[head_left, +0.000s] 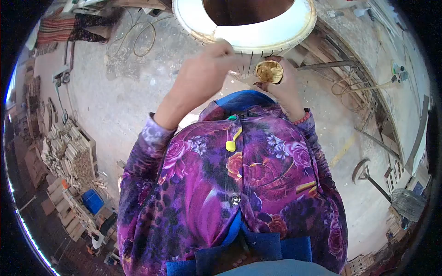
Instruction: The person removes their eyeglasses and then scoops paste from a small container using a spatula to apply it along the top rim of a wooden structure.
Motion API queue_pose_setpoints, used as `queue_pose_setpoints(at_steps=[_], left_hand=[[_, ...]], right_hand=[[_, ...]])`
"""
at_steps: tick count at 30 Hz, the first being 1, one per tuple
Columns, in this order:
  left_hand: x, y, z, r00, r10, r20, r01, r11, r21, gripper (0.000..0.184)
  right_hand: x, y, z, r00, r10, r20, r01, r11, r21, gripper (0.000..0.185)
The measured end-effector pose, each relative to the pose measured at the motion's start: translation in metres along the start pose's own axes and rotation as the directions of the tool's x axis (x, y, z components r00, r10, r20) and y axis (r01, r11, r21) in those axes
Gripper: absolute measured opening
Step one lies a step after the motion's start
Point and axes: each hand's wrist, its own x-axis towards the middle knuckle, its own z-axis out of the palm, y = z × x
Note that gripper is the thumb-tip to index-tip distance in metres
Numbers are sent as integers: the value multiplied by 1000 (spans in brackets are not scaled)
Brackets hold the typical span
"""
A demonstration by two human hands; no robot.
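Note:
My right hand wraps round a small cup, whose inside is coated golden yellow; its mouth faces up toward me. My left hand is curled closed just beneath the near rim of a large white oval ring. Motion smears its fingertips, so what they pinch, if anything, is not clear. Many thin dark pins or nails stick out along the ring's near edge, between my two hands. Through the ring's opening a dark brown surface shows.
Stacked wood strips and a blue container lie at the left. A hose loop rests on the concrete floor. At the right are curved wooden pieces and a fan-like round item. Another person's striped clothing shows upper left.

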Motion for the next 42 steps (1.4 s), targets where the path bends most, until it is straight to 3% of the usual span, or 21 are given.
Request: queue_pose_setpoints(at_steps=[4,6,7,9,11,13,15,16,18,19,21,23,25,27,29,32,37,39,42], left_hand=[[-3,-6,-10,996,39,75,-26,987,-156,36],[-2,-22,-8,983,-33,-182,44,997,56,35],[-7,-23,-9,982,-37,-186,48,997,55,35],[-15,-23,-10,1000,10,17,-10,1000,0,34],[-16,-24,-13,999,16,-32,-17,998,-56,33],[-17,-27,-14,996,15,-82,-24,994,-109,32],[-17,-27,-10,982,-62,-181,87,987,132,30],[-24,-26,-12,980,-68,-186,94,986,136,30],[-32,-18,-19,995,4,103,7,994,-108,28],[-34,-20,-20,995,-2,101,12,994,-105,28],[-40,-28,-22,999,53,7,-49,952,-301,27],[-47,-39,-24,998,22,-60,-35,971,-237,26],[-52,-46,-25,969,-178,-170,102,919,-381,25],[-54,-61,-14,955,-187,-228,85,915,-395,24],[-56,-77,1,885,-336,-324,172,880,-442,26],[-44,-85,15,826,-373,-422,197,893,-404,28],[-15,-81,33,808,-351,-473,147,898,-415,32],[-5,-88,42,835,-151,-529,83,985,-149,37],[-8,-77,47,836,-155,-526,114,987,-111,40]], right_hand=[[1,1,-1,1000,11,19,-10,1000,-28,59],[0,7,0,1000,6,17,-6,1000,0,59],[0,8,0,1000,2,17,-3,999,40,58],[0,7,0,1000,-3,21,2,997,79,58],[-2,4,0,999,-26,-20,25,999,-28,55],[-1,10,-2,1000,-10,-21,10,1000,3,54],[0,12,-1,1000,8,-20,-8,999,34,53],[-3,12,3,1000,22,-14,-21,997,68,53],[-4,9,3,1000,12,-14,-11,998,70,54],[-3,11,1,1000,10,-8,-10,997,71,54],[-1,20,-4,998,-67,20,68,998,-19,55],[-2,31,-10,998,-52,28,53,999,-3,55],[-3,25,-7,998,-41,40,40,999,10,55],[-9,12,-3,993,-98,69,114,954,-278,55],[-10,-1,4,986,-99,132,130,959,-252,53],[-7,-6,11,929,-203,309,315,871,-377,61],[10,-16,31,923,-120,365,230,933,-275,56],[16,-18,40,912,-124,390,234,940,-248,57],[19,-10,45,930,-168,328,252,939,-234,59]])
